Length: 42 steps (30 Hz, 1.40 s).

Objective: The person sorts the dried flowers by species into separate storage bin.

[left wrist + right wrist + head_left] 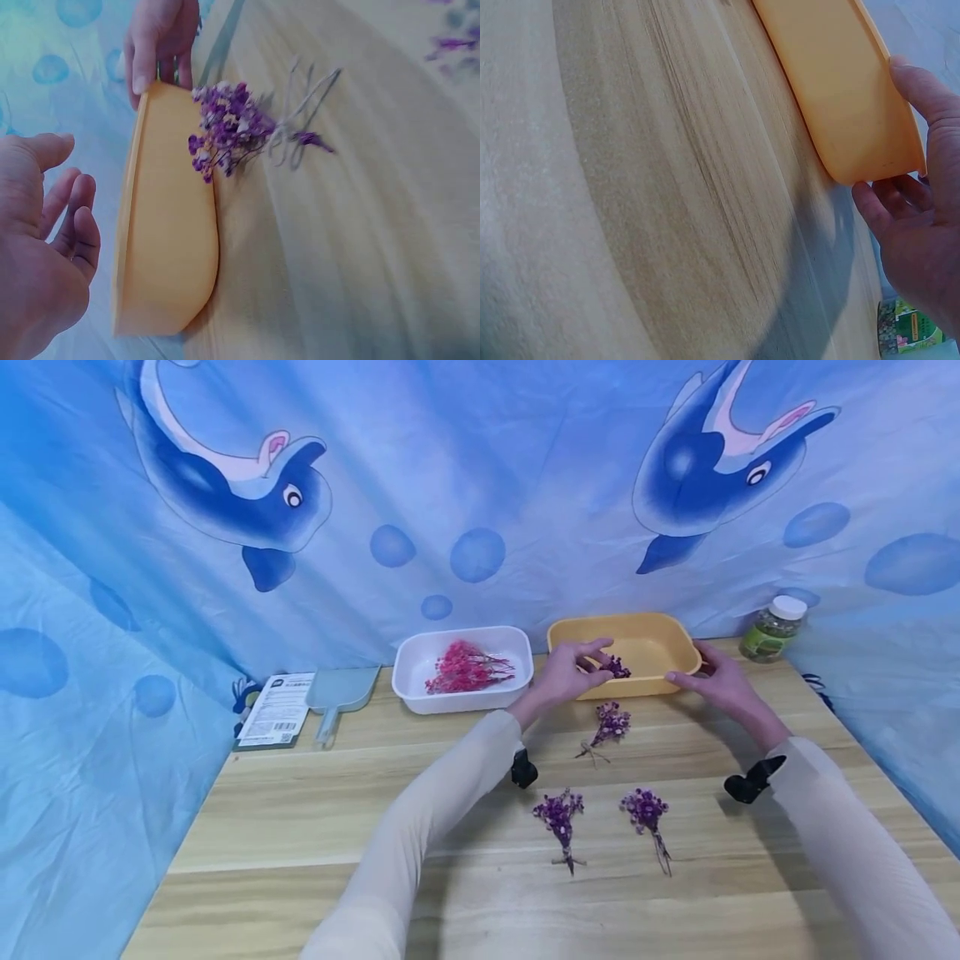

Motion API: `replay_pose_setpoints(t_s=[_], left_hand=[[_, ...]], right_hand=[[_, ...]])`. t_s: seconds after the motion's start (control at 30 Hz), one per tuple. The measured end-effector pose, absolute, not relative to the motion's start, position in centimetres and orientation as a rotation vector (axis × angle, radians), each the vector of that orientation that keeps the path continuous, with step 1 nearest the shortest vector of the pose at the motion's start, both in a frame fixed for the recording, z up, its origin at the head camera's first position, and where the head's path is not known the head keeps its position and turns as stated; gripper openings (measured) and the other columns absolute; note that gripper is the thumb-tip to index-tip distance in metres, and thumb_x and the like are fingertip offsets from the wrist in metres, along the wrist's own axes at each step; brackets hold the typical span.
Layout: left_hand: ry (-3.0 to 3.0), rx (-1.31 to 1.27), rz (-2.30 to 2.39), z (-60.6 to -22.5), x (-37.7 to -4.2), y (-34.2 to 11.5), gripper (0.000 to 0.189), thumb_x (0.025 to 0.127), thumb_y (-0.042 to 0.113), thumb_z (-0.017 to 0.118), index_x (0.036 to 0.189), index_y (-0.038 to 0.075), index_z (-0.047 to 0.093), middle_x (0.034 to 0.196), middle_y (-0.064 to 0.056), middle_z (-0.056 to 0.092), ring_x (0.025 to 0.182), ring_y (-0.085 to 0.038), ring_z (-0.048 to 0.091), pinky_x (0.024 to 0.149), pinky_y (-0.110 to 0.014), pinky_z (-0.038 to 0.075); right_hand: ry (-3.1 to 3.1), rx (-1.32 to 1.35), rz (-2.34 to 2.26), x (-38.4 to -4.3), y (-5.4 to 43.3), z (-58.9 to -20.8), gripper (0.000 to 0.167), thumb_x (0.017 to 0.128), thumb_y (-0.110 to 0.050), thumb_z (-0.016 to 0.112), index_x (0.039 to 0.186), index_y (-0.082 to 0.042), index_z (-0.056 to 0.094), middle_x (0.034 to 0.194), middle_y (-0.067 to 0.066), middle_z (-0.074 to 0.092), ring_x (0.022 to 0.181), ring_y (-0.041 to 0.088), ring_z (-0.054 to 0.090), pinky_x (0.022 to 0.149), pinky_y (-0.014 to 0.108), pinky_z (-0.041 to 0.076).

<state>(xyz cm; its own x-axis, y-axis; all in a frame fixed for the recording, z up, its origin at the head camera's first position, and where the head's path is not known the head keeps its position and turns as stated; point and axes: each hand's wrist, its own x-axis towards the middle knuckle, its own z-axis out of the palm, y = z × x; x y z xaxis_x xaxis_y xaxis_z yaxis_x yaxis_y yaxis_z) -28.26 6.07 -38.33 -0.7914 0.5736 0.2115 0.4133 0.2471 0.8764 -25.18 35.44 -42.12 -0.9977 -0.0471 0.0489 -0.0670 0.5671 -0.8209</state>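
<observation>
My right hand (723,681) grips the right end of a yellow tray (637,688), thumb at the rim and fingers against the end wall. My left hand (567,670) is over the tray's left front part, fingers loosely bent, with nothing between them in the left wrist view. Beside its fingertips, purple dried flowers (617,667) lie inside the tray, partly hidden by the hand and the front wall. On the table before the tray lies a small purple bunch (612,723) tied with string (282,136). Nearer me are two more purple bunches, one left (558,818) and one right (645,812).
A white tray (463,702) with pink dried flowers (463,668) stands left of the yellow one. Farther left lie a light blue dustpan (341,690) and a printed card (277,710). A white-lidded jar (772,628) stands at the back right, before a blue curtain (480,485).
</observation>
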Motion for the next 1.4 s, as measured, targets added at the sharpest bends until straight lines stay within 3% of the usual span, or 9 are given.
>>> replay_pose_setpoints(t_s=[0.23, 0.7, 0.9, 1.4], left_hand=[[2.378, 0.972, 1.563, -38.8, -26.0, 4.9, 0.056, 0.09, 0.009, 0.076, 0.143, 0.011, 0.056, 0.109, -0.008, 0.072, 0.084, -0.008, 0.065, 0.069, -0.023, 0.057], [2.347, 0.9, 1.564, -41.4, -22.9, 3.3, 0.058, 0.086, -0.002, 0.076, 0.14, -0.002, 0.055, 0.11, -0.018, 0.071, 0.082, -0.012, 0.067, 0.071, -0.02, 0.057], [2.368, 0.881, 1.547, -42.7, -22.3, 2.8, 0.059, 0.085, -0.002, 0.077, 0.139, -0.002, 0.055, 0.107, -0.016, 0.072, 0.082, -0.012, 0.068, 0.073, -0.018, 0.056], [2.59, 0.818, 1.275, -43.4, -21.9, 3.6, 0.066, 0.083, 0.013, 0.083, 0.142, 0.004, 0.055, 0.11, -0.012, 0.073, 0.089, -0.012, 0.07, 0.078, -0.014, 0.053]], right_hand=[[-2.777, 0.089, 1.432, -24.9, 35.6, -41.7, 0.094, 0.095, -0.037, 0.07, 0.158, 0.002, 0.012, 0.155, 0.035, 0.025, 0.135, 0.052, 0.034, 0.107, 0.061, 0.035], [-2.782, 0.083, 1.412, -24.8, 35.9, -41.7, 0.096, 0.094, -0.039, 0.07, 0.158, 0.002, 0.012, 0.154, 0.035, 0.025, 0.135, 0.052, 0.035, 0.107, 0.06, 0.036], [-2.778, 0.102, 1.421, -24.9, 35.9, -41.9, 0.096, 0.094, -0.039, 0.07, 0.158, 0.002, 0.012, 0.154, 0.036, 0.025, 0.135, 0.053, 0.035, 0.107, 0.06, 0.035], [-2.772, 0.144, 1.408, -24.9, 35.4, -41.9, 0.093, 0.095, -0.038, 0.069, 0.158, 0.003, 0.014, 0.153, 0.036, 0.027, 0.133, 0.053, 0.036, 0.105, 0.062, 0.036]])
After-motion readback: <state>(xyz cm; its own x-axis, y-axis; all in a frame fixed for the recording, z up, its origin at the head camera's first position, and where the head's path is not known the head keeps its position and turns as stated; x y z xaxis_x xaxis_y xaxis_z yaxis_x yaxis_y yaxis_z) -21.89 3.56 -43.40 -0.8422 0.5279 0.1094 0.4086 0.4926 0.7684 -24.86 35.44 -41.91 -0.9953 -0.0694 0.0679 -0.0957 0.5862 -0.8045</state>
